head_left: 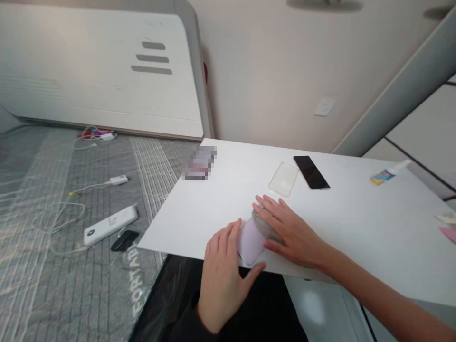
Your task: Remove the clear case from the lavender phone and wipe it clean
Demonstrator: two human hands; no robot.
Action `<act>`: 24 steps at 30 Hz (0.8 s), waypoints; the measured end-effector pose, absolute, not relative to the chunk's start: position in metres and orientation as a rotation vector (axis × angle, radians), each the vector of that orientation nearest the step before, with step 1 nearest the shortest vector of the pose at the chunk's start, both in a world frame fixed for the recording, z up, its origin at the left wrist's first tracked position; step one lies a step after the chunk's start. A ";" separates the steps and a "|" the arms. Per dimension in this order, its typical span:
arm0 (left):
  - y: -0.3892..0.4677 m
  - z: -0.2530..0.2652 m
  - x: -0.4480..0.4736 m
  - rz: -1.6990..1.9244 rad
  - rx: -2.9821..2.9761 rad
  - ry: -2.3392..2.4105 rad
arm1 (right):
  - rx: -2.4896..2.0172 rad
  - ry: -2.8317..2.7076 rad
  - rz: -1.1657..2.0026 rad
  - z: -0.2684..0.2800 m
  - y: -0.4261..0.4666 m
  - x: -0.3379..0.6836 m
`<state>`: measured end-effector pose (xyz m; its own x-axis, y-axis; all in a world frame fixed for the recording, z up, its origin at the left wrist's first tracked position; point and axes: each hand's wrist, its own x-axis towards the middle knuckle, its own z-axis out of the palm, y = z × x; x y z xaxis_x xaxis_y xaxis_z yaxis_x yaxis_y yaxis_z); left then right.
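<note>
A pale lilac, phone-shaped flat thing [250,243] with rounded corners lies at the front edge of the white table [178,223]. My left hand [224,266] braces it, fingers along its left side and thumb by its near end. Under the fingers of my right hand [290,230] is a grey cloth [263,224], pressed over the far right part of the lilac thing, which it hides. Just beyond my right fingertips lies a clear phone case [284,179]. A dark-screened phone [311,172] rests beside that case.
A blurred-out flat item [200,163] is at the table's far left corner. To the right lies a small bottle [386,175] with a yellow and blue label. A white power bank [111,225] and cables lie on the grey bedspread [71,280] at left.
</note>
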<state>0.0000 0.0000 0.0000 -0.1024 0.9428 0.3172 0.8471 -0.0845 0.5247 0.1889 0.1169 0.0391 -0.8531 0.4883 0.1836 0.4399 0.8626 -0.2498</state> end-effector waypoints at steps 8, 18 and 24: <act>0.000 -0.004 0.001 0.951 1.975 2.073 | -0.604 -2.907 0.276 0.017 0.108 0.195; 0.000 -0.005 0.000 1.014 1.884 2.071 | -0.607 -2.940 0.259 0.016 0.116 0.194; 0.001 -0.004 -0.001 1.021 1.892 2.066 | -0.618 -2.931 0.194 0.017 0.118 0.191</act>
<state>-0.0006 0.0011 -0.0042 -0.1874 0.9282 0.3215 0.8191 -0.0330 0.5726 0.1908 0.1176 0.0174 -0.9057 0.4094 0.1097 0.3913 0.9072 -0.1547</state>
